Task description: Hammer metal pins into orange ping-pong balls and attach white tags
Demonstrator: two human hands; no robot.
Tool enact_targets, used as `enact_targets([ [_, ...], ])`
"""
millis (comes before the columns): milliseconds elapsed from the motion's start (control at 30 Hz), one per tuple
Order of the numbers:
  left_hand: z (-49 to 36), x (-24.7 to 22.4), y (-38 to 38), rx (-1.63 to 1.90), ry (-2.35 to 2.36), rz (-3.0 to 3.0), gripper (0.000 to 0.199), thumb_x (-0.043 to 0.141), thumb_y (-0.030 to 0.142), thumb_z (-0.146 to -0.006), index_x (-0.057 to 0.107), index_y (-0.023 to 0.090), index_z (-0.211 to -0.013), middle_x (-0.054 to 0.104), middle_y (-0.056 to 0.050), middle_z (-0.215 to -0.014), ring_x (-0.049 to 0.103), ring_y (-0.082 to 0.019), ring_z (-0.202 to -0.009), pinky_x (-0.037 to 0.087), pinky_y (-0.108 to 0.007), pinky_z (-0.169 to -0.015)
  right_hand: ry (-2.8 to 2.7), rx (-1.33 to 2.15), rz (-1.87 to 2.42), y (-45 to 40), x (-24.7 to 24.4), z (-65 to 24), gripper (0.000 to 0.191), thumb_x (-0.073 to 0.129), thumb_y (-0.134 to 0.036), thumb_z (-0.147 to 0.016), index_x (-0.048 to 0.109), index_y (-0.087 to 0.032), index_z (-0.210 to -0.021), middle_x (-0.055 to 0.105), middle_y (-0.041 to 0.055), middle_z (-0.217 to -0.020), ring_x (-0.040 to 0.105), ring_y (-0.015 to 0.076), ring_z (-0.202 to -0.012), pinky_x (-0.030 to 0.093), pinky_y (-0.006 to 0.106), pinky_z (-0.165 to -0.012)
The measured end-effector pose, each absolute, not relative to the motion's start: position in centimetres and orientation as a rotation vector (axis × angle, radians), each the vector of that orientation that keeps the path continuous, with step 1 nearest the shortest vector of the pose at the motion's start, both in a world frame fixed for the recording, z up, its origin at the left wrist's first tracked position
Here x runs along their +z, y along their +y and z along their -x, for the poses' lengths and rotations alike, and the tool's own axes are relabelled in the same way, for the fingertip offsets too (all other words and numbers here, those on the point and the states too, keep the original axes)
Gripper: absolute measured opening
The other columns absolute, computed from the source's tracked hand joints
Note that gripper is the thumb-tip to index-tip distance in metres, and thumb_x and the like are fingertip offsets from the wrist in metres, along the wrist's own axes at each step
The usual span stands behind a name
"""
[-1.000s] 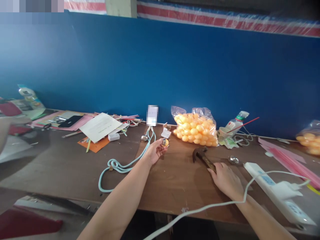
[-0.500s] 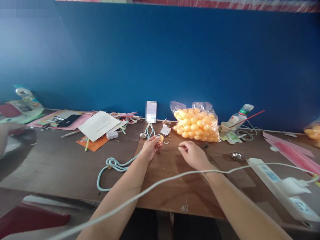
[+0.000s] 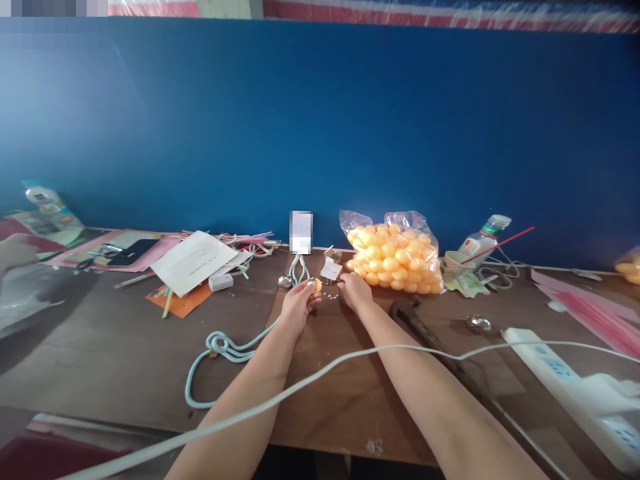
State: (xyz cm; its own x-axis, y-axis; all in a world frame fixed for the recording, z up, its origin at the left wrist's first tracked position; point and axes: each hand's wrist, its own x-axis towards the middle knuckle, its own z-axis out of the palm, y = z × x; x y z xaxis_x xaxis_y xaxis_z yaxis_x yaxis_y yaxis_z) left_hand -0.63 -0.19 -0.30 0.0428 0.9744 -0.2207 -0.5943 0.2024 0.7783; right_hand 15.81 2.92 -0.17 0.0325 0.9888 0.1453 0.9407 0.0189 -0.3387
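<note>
My left hand (image 3: 297, 308) is closed on a small yellow ball (image 3: 317, 285) near the middle of the table. My right hand (image 3: 355, 291) is closed, its fingertips down beside a small white packet (image 3: 331, 269) and some tiny shiny pieces (image 3: 330, 296); what it pinches, if anything, is too small to tell. Just right of it lies a clear bag of yellow balls (image 3: 393, 257). A phone (image 3: 301, 233) stands against the blue panel, with a light blue cord (image 3: 220, 343) running below it and to the left. A silvery ball (image 3: 285, 281) sits beside the cord.
A white cable (image 3: 320, 373) crosses in front of my arms. Papers (image 3: 194, 262) lie at left. At right are a bottle (image 3: 485, 237), a paper cup (image 3: 454, 262), another silvery ball (image 3: 479, 323), a dark tool (image 3: 420, 330) and a power strip (image 3: 543, 363). Another person's hand (image 3: 17, 253) is far left.
My right hand has moved left and forward to the small pieces by the packet, uncovering more of the dark tool. My left hand still holds the yellow ball. The view has shifted slightly.
</note>
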Motion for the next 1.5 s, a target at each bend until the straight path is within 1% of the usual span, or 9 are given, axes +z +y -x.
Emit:
enact_targets([
  [267, 0.5, -0.4, -0.2, 1.248, 0.777, -0.527, 0.015, 0.071, 0.015, -0.076, 0.063, 0.01, -0.088, 0.066, -0.005, -0.073, 0.063, -0.009, -0.059, 0.054, -0.018, -0.056, -1.799, 0.397, 1.775, 2.6, -0.2, -16.8, 0.013, 0.054, -0.024, -0.083, 0.066, -0.02, -0.08, 0.068, 0.0046, -0.088, 0.063, 0.0172, -0.082, 0.044, 0.027, -0.073],
  [333, 0.5, -0.5, -0.2, 1.245, 0.762, -0.5, 0.013, 0.068, 0.015, -0.078, 0.063, 0.01, -0.089, 0.067, -0.006, -0.075, 0.063, -0.01, -0.06, 0.054, -0.019, -0.057, -1.695, 0.528, 1.621, 1.7, 0.4, -16.8, 0.011, 0.056, -0.025, -0.081, 0.065, -0.02, -0.078, 0.068, 0.0024, -0.078, 0.063, 0.017, -0.073, 0.047, 0.028, -0.069],
  [433, 0.5, -0.6, -0.1, 1.218, 0.754, -0.485, 0.011, 0.064, 0.017, -0.081, 0.063, 0.009, -0.089, 0.069, -0.008, -0.078, 0.064, -0.01, -0.061, 0.055, -0.019, -0.059, -1.503, 0.765, 1.4, -0.2, 1.3, -16.2, 0.014, 0.061, -0.035, -0.078, 0.064, -0.022, -0.08, 0.065, 0.0013, -0.068, 0.061, 0.0173, -0.061, 0.048, 0.029, -0.055],
  [567, 0.4, -0.5, -0.3, 1.166, 0.742, -0.526, 0.01, 0.064, 0.018, -0.082, 0.063, 0.01, -0.088, 0.068, -0.008, -0.074, 0.065, -0.011, -0.062, 0.054, -0.019, -0.058, -1.35, 0.998, 1.209, -2.8, 1.6, -14.9, 0.025, 0.069, -0.043, -0.072, 0.067, -0.02, -0.084, 0.066, 0.0023, -0.068, 0.061, 0.0166, -0.062, 0.047, 0.026, -0.049],
  [700, 0.5, -0.2, -0.9, 1.145, 0.771, -0.552, 0.012, 0.066, 0.018, -0.08, 0.062, 0.011, -0.089, 0.068, -0.007, -0.076, 0.066, -0.012, -0.063, 0.055, -0.021, -0.057, -1.227, 1.168, 1.139, -3.9, 1.0, -14.0, 0.028, 0.073, -0.042, -0.07, 0.066, -0.019, -0.085, 0.067, 0.0021, -0.073, 0.059, 0.0134, -0.063, 0.046, 0.023, -0.051],
  [833, 0.4, -0.2, -1.2, 1.14, 0.736, -0.622, 0.013, 0.069, 0.018, -0.078, 0.064, 0.011, -0.088, 0.068, -0.006, -0.078, 0.065, -0.011, -0.062, 0.055, -0.02, -0.061, -1.136, 1.298, 1.055, -3.9, 0.4, -13.7, 0.03, 0.075, -0.041, -0.068, 0.066, -0.018, -0.085, 0.066, 0.0008, -0.073, 0.055, 0.0107, -0.06, 0.044, 0.021, -0.051],
  [1000, 0.3, -0.4, -1.3, 1.144, 0.727, -0.648, 0.018, 0.073, 0.017, -0.075, 0.066, 0.01, -0.09, 0.069, -0.007, -0.081, 0.065, -0.01, -0.063, 0.054, -0.02, -0.063, -0.997, 1.38, 1.059, -3.7, 0.0, -13.6, 0.037, 0.08, -0.042, -0.061, 0.065, -0.018, -0.085, 0.064, -0.0016, -0.071, 0.052, 0.0079, -0.055, 0.04, 0.02, -0.048],
  [1167, 0.2, -0.4, -1.5, 1.137, 0.718, -0.7, 0.02, 0.074, 0.018, -0.074, 0.068, 0.01, -0.092, 0.07, -0.009, -0.085, 0.067, -0.013, -0.069, 0.055, -0.022, -0.064, -0.851, 1.496, 1.015, -3.5, -0.4, -13.9, 0.036, 0.083, -0.037, -0.057, 0.064, -0.02, -0.084, 0.065, -0.0031, -0.073, 0.048, 0.0056, -0.052, 0.039, 0.018, -0.046],
  [1500, -0.1, -0.3, -1.5, 1.161, 0.781, -0.679, 0.02, 0.07, 0.016, -0.077, 0.067, 0.008, -0.095, 0.07, -0.011, -0.085, 0.067, -0.013, -0.067, 0.056, -0.021, -0.062, -0.814, 1.576, 0.952, -3.3, -0.7, -14.3, 0.035, 0.084, -0.035, -0.058, 0.064, -0.02, -0.082, 0.061, -0.0055, -0.07, 0.046, 0.0039, -0.051, 0.036, 0.016, -0.045],
])
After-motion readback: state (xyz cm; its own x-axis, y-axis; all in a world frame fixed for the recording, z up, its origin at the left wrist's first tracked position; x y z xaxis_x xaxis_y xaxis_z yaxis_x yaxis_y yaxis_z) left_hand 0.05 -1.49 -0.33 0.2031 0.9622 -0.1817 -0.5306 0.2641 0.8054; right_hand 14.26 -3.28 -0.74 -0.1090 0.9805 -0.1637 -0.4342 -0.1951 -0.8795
